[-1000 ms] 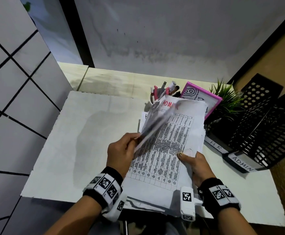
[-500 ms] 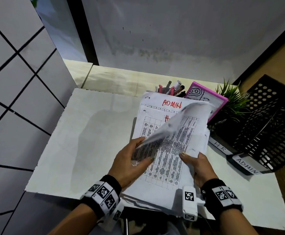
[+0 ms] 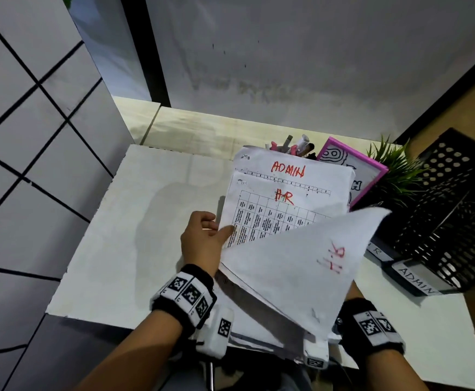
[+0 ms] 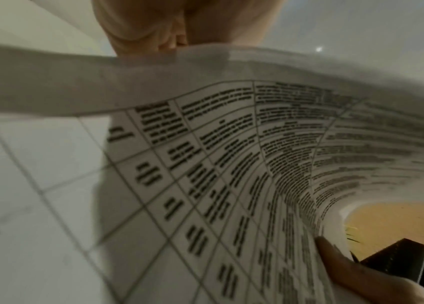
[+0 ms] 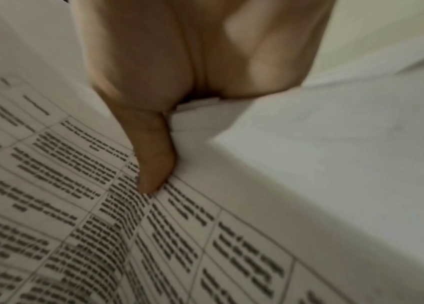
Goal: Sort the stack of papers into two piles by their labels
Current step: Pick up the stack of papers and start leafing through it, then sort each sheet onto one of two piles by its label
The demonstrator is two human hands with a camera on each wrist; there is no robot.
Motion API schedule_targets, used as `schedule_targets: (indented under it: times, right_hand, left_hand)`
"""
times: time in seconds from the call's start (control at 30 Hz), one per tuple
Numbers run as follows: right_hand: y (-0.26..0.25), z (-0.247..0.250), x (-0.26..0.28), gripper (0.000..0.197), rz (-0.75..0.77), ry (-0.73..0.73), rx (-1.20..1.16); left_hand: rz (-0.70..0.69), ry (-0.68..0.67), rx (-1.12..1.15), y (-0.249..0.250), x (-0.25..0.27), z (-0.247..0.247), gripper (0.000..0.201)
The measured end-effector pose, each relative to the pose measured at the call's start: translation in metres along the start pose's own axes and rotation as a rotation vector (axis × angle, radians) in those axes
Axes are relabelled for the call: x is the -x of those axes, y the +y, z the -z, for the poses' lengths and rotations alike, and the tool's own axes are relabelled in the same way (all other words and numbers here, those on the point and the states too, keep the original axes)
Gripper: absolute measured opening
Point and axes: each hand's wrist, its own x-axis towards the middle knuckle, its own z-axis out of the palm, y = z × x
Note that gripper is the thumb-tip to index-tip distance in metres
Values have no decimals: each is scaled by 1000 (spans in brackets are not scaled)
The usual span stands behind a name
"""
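Since before, we have folded the top sheet (image 3: 301, 266) rightward; left hand (image 3: 202, 241) holds the stack (image 3: 281, 198), right hand (image 5: 154, 123) grasps it.

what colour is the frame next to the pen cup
Pink: the picture frame by the pen cup shows best in the head view.

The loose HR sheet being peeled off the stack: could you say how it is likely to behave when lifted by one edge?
The HR sheet probably flops: it already curls over the stack. Likely light, held at one edge by the right hand.
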Motion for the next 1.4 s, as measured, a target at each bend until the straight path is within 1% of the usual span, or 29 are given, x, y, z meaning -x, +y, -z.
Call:
schedule_targets:
  times: [0.03,0.07,0.1,0.13,0.17,0.2,0.23,0.27,0.3,0.33,0.37,0.43,0.47,0.5,0.53,0.6,0.63,0.67,0.73,0.77,0.83,0.87,0.97,1.0,1.1,1.17,1.23,1.27,1.4]
  right_hand:
    - [-2,2,-1,32,17,-21,2]
    - [-6,-1,4,20,44,-63,4]
    - [-5,-1,3,26,47,-96,6]
    - [-7,-4,5,60,51,-153,43]
    - [0,1,-4,85,41,-166,45]
    - [5,4,-9,92,42,-134,29]
    - [9,6,-14,82,38,-122,36]
    - [12,7,-17,63,22,-106,15]
    - [12,7,-19,46,-1,-69,1]
    - [13,7,-21,37,-15,-54,6]
    - [14,10,-25,34,-25,-39,-1]
    - [14,11,-28,37,-28,-13,-13]
    - [14,11,-29,39,-25,6,-8]
    - [13,12,-30,38,-24,16,-4]
    - [14,14,-31,36,-24,17,-5]
    - [16,15,-31,35,-68,14,-9]
    - [16,16,-32,36,-82,4,-26]
    - [17,15,-32,37,-87,-22,-43]
    - [17,13,-32,37,-56,-39,-51]
    - [17,12,-34,41,-29,-35,-37]
    - [15,9,-33,58,10,-61,16]
    - [15,10,-33,60,26,-70,36]
    - [10,13,-33,28,72,-43,46]
    - [8,14,-32,29,75,-35,28]
    - [5,20,-29,36,82,-13,7]
    - [2,22,-24,40,91,-24,-1]
    - [0,23,-19,63,101,-36,29]
    - [1,24,-19,63,93,-29,38]
    - [3,27,-24,35,73,-38,2]
  left_hand:
    - [-2,-1,12,0,0,0,31]
    - [-17,3,16,0,-1,-1,27]
    - [-29,6,17,0,0,-2,24]
    - [-46,10,8,0,1,-2,23]
    - [-63,9,-2,-1,2,-3,21]
    - [-90,2,-9,-4,4,-4,17]
    - [-132,-11,-14,-7,6,-4,13]
    - [-202,-24,-20,-10,9,-3,12]
    - [-291,-32,-32,-13,12,-2,18]
    - [-393,-27,-46,-16,15,-2,25]
    - [-497,-26,-57,-17,18,-2,26]
    - [-670,-67,-60,-14,24,-2,21]
    - [-719,-134,-42,-12,27,-1,21]
    - [-720,-238,-22,-8,31,3,24]
    - [-687,-359,-17,-5,35,7,31]
    - [-540,-561,-87,-4,37,13,49]
    - [-463,-589,-129,-6,36,15,57]
    - [-412,-544,-159,-8,33,14,58]
    - [-355,-355,-120,-12,27,8,48]
    - [-326,-280,-79,-12,22,6,47]
    - [-234,-218,29,-6,12,11,50]
    - [-185,-211,85,-3,5,16,49]
    - [-94,-153,140,-2,-21,51,38]
    - [-65,-110,133,-10,-34,69,35]
    - [24,21,-3,-41,-72,127,27]
    - [86,70,-68,-57,-94,157,26]
    - [127,85,-160,-67,-114,178,26]
    - [129,88,-225,-71,-123,187,25]
    - [87,106,-484,-72,-144,204,24]
